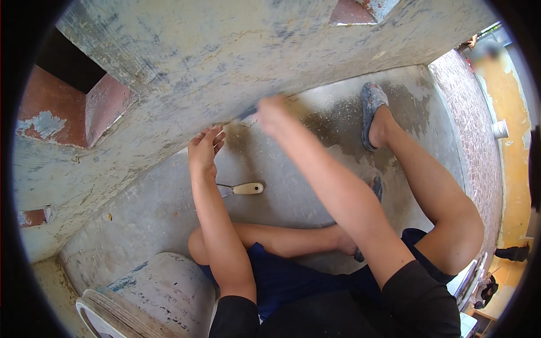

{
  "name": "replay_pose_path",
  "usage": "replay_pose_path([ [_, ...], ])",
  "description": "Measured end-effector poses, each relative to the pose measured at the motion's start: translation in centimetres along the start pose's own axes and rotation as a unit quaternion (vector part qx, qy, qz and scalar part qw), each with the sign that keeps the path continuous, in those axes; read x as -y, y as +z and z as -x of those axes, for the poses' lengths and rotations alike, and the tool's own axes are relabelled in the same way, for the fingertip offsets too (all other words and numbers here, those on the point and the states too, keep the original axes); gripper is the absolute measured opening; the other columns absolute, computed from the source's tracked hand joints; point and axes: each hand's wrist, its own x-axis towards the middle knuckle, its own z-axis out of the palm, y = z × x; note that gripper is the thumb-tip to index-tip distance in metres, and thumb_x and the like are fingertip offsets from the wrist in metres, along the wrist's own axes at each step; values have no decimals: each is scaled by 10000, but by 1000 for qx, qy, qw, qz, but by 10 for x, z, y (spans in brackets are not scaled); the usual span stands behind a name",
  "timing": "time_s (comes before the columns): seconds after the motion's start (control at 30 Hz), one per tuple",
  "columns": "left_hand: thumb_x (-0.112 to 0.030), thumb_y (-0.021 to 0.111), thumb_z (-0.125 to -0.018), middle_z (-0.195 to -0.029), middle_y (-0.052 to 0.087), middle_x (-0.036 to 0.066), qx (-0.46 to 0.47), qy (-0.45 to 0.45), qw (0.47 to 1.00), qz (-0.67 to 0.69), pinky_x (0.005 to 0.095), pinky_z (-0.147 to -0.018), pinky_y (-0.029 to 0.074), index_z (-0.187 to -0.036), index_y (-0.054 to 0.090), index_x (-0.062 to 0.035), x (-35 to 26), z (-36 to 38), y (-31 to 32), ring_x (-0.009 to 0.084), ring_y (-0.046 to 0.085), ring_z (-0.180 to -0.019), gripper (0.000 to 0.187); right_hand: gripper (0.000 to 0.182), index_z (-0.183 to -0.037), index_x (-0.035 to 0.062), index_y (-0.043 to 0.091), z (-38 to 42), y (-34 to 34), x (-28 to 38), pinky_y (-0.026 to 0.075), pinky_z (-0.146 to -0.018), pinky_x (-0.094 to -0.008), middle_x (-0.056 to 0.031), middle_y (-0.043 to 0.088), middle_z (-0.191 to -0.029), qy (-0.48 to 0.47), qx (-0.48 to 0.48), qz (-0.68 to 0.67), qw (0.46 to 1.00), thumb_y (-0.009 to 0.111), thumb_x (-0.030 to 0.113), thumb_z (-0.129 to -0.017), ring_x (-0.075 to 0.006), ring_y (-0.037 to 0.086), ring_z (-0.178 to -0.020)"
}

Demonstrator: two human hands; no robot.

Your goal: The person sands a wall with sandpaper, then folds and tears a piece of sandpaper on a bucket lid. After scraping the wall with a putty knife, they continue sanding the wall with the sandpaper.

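My right hand (273, 115), smeared by motion, is closed around a dark, flat, blade-like tool (248, 112) at the foot of the worn wall (225, 62). The tool's handle is hidden in the fist, and blur hides its exact kind. My left hand (205, 149) is beside the wall's base, fingers loosely bent and apart, with nothing visible in it. Below that hand, a putty knife (248, 188) with a cream handle lies on the concrete floor (293, 197); my left forearm partly covers its blade.
A paint-stained bucket (169, 287) lies at lower left. Pale crumbs and a damp patch (338, 127) mark the floor near my sandalled foot (375, 115). Square openings (62, 101) break the wall. Other people (489, 290) and a white bucket (500, 129) are at far right.
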Motion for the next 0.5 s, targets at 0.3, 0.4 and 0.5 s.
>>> replay_pose_path([
  [0.3,-150,661,-948,-1124,721,109,-18,-3,1000,12,308,-861,532,-1150,637,0,0,9,-12,196,693,-981,253,227,-1120,-116,552,-49,-83,50,550,-719,-404,-174,622,-961,-51,-31,-72,996,480,18,-952,-282,624,-794],
  [0.4,-145,665,-945,-1121,722,104,-12,15,1000,24,308,-858,533,-1145,638,-4,-1,6,-2,195,692,-979,246,271,-1160,-121,553,6,-24,31,533,-661,-395,-192,631,-984,-52,-61,79,994,515,-23,-910,-275,623,-809],
  [0.5,-150,671,-942,-1121,721,102,6,5,1000,24,310,-853,536,-1133,641,-7,4,2,4,196,691,-978,240,319,-1215,-99,543,21,16,-2,530,-678,-387,-203,609,-1088,-60,-68,-39,995,541,-23,-905,-271,606,-910],
])
